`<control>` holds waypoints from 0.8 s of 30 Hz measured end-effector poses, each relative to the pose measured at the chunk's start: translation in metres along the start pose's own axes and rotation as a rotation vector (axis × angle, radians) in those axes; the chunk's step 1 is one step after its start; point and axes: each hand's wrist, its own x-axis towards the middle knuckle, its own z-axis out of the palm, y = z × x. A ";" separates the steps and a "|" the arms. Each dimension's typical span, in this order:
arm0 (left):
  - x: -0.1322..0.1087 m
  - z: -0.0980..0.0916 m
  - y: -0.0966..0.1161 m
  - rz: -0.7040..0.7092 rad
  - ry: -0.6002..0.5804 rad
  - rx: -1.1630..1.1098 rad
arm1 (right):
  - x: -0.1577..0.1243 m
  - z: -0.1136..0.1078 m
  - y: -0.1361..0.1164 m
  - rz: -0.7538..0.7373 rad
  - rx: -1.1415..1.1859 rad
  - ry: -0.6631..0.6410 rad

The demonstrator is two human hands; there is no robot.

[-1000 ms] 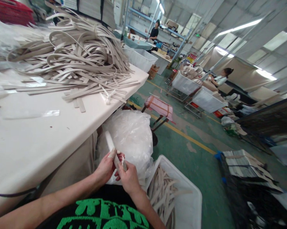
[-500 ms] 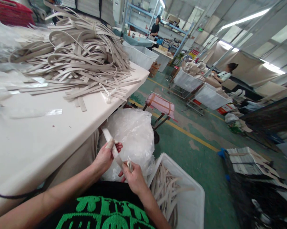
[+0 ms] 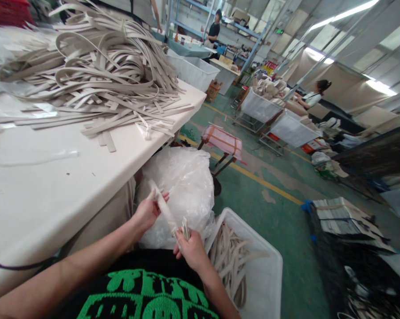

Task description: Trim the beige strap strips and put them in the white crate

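Observation:
My left hand (image 3: 147,212) is closed on a pale fabric strap (image 3: 166,213), thumb on top, near its far end. The strap slants down to my right hand (image 3: 193,250), which pinches its near end. A small bunch of pale strip ends (image 3: 186,228) also sticks up from the right hand, between thumb and fingers. Both hands are over my lap, in front of a large clear plastic bag (image 3: 183,177). To the right of my right hand is a white bin (image 3: 264,283) with loose beige straps (image 3: 231,261) inside.
A heap of long beige straps (image 3: 113,66) lies on the white table (image 3: 47,195) at left. A pink-topped stool (image 3: 221,141) stands beyond the bag. Bundled flat sheets (image 3: 339,217) are at right. Several people work farther back, near tables and white bins (image 3: 261,106).
My hands and the strap have shifted slightly right, the right hand also a little lower. More of the strap shows between them. A person's arm now appears behind the heap.

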 end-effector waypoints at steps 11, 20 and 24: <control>0.001 -0.007 -0.014 0.031 -0.172 0.172 | 0.041 0.014 -0.022 -0.069 0.101 -0.076; -0.002 -0.008 -0.004 0.214 -0.202 0.215 | 0.052 0.027 -0.023 -0.115 0.079 0.117; -0.011 -0.016 -0.021 0.130 -0.387 0.359 | 0.054 0.023 -0.028 -0.170 0.095 0.141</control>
